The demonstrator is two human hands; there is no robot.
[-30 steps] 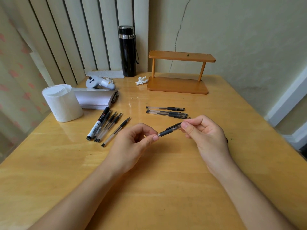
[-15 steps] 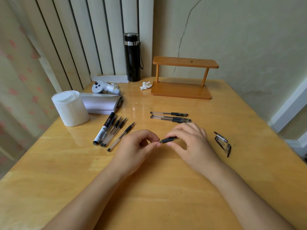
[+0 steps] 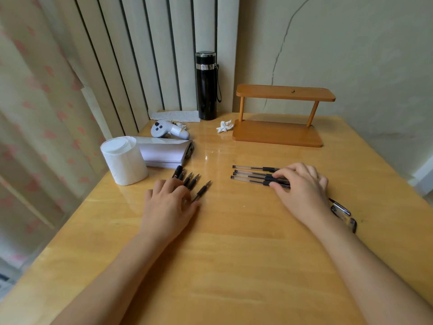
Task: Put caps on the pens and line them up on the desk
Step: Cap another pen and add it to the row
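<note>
Right hand [image 3: 302,184] fingers flat on three capped gel pens [image 3: 250,175] rowed before the wooden stand [image 3: 281,118] | left hand [image 3: 172,202] open, touching uncapped pens [image 3: 199,190] left of stand | spare caps [image 3: 343,213] remain; roughly half done

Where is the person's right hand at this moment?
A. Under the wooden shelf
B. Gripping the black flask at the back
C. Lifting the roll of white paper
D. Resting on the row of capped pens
D: the right hand lies with its fingertips on the row of capped pens, far from the black flask.
</note>
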